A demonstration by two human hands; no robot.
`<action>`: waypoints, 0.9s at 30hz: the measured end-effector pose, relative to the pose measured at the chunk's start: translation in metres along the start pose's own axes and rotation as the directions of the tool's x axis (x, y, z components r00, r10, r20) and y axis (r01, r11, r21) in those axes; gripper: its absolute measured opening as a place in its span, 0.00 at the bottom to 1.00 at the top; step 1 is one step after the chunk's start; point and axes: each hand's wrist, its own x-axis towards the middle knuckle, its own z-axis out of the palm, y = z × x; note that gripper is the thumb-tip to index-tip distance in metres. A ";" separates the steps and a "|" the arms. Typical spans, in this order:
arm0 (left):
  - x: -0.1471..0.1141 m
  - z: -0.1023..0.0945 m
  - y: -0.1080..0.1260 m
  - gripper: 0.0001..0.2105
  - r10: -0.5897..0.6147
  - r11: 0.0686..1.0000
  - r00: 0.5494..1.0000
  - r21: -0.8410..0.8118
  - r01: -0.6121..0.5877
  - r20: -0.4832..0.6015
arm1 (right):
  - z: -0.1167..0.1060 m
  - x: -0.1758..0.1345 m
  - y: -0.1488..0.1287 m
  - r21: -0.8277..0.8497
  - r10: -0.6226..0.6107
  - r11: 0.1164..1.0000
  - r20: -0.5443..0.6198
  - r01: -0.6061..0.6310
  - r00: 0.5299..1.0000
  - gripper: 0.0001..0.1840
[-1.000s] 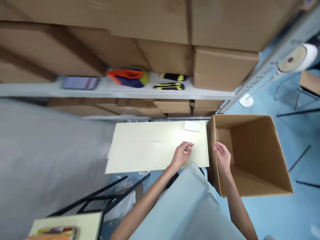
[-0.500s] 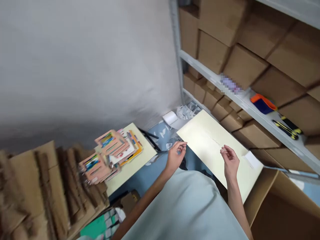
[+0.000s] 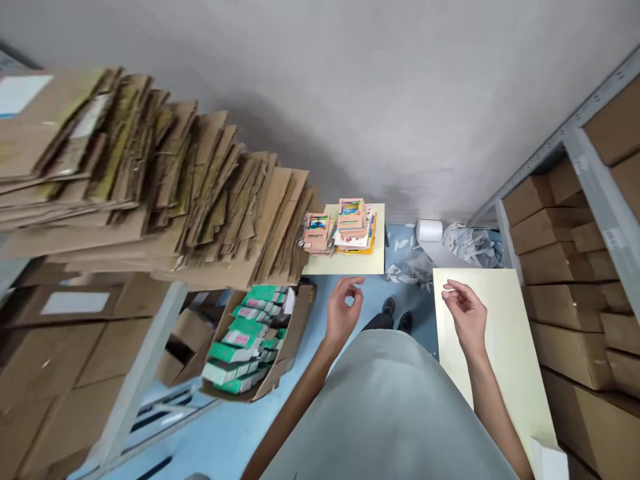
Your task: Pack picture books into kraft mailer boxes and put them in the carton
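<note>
My left hand hangs in the air over the blue floor, fingers loosely curled into a C, thumb a little apart, nothing in it. Nearest to it is a pale table bearing a stack of picture cards or booklets and a smaller pinkish stack. My right hand is above a second pale table, also half curled and holding nothing, thumb and forefinger slightly apart. Neither hand appears to touch anything.
Flattened cardboard stands in a long row at left, above shelved boxes. Below it sits an open carton of green packets. Boxes fill the right shelves. A white roll and crumpled plastic lie near the wall.
My view has swung left, bringing the cardboard row and the carton of green packets further into sight. Both hands stay raised and empty, with the left now nearer the card table's front edge.
</note>
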 end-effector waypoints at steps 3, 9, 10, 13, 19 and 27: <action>-0.009 -0.024 -0.014 0.11 -0.069 0.996 0.991 0.046 0.074 -0.111 | 0.035 0.017 0.000 0.016 -0.035 0.999 0.179 0.033 0.983 0.20; 0.018 -0.054 -0.057 0.11 -0.175 0.980 0.961 0.055 0.191 -0.215 | 0.122 0.047 0.007 0.011 -0.083 0.996 0.409 0.087 0.909 0.16; 0.028 -0.056 -0.065 0.11 -0.183 0.979 0.958 0.054 0.199 -0.220 | 0.139 0.054 0.011 0.004 -0.081 0.996 0.425 0.088 0.902 0.16; 0.067 -0.061 -0.096 0.12 -0.204 0.977 0.957 0.023 0.213 -0.204 | 0.188 0.083 0.026 -0.034 -0.051 0.997 0.452 0.075 0.891 0.18; 0.173 -0.046 -0.176 0.16 -0.323 0.945 0.944 -0.075 0.318 -0.072 | 0.280 0.154 0.058 -0.231 0.054 0.972 0.431 0.052 0.901 0.13; 0.265 -0.019 -0.240 0.15 -0.382 0.914 0.916 0.198 0.354 0.126 | 0.346 0.201 0.080 -0.585 0.219 0.811 0.310 0.004 0.925 0.11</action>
